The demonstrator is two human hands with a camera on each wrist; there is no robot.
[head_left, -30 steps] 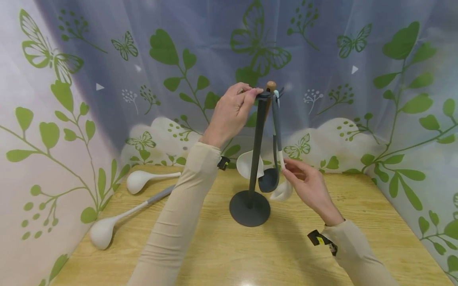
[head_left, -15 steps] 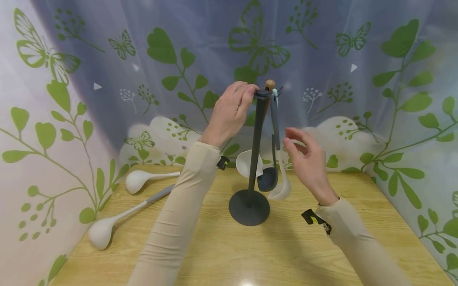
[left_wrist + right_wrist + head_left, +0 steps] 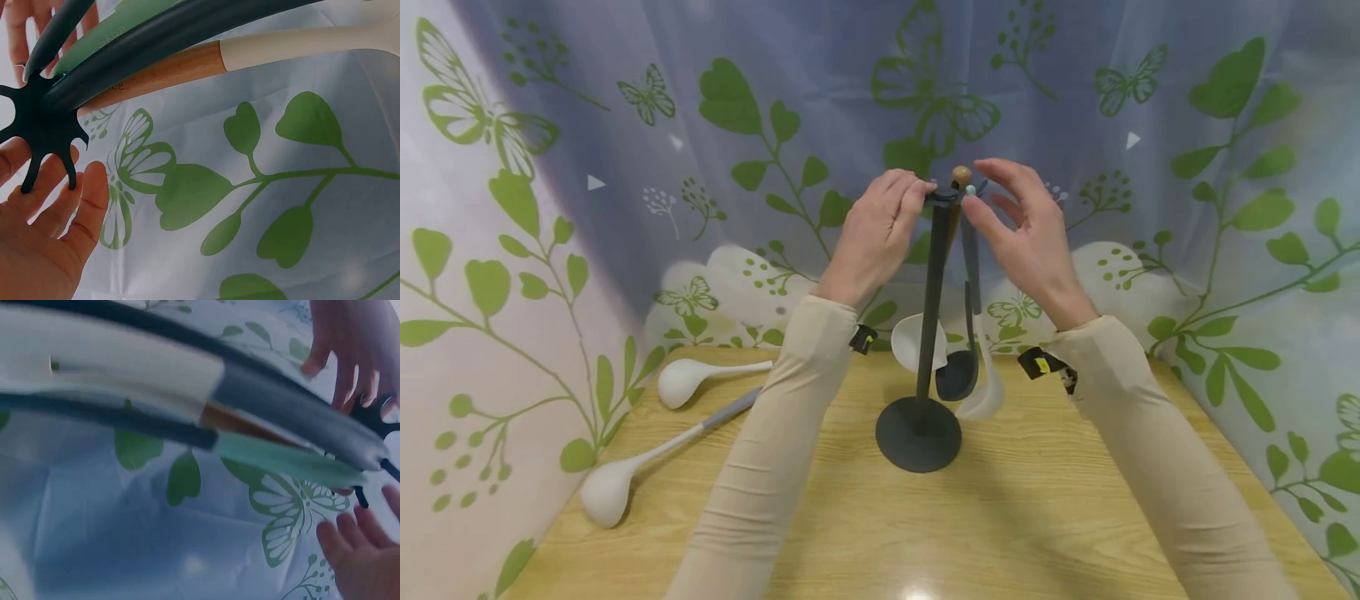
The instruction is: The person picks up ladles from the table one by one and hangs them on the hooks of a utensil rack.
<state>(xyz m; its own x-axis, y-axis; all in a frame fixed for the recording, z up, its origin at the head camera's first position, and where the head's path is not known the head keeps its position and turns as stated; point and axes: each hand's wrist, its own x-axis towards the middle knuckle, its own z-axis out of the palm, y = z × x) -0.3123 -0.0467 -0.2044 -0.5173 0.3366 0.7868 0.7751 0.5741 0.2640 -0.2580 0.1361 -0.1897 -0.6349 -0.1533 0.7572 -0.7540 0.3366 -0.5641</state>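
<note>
Both grips unclenched; left hand (image 3: pixel 872 236) touches the black rack (image 3: pixel 929 321); right hand (image 3: pixel 1028 235) just beside it.

At the centre of the head view, a dark rack (image 3: pixel 929 308) stands upright on a round base. The left hand (image 3: pixel 874 233) touches its hooked top. On the right hang, heads down, a white ladle (image 3: pixel 986 393) with a grey handle, a dark ladle (image 3: pixel 957 375) with a green handle, and a white, wooden-handled utensil (image 3: pixel 910 343). The right hand (image 3: pixel 1026 237) hovers at the handle tops.
</note>
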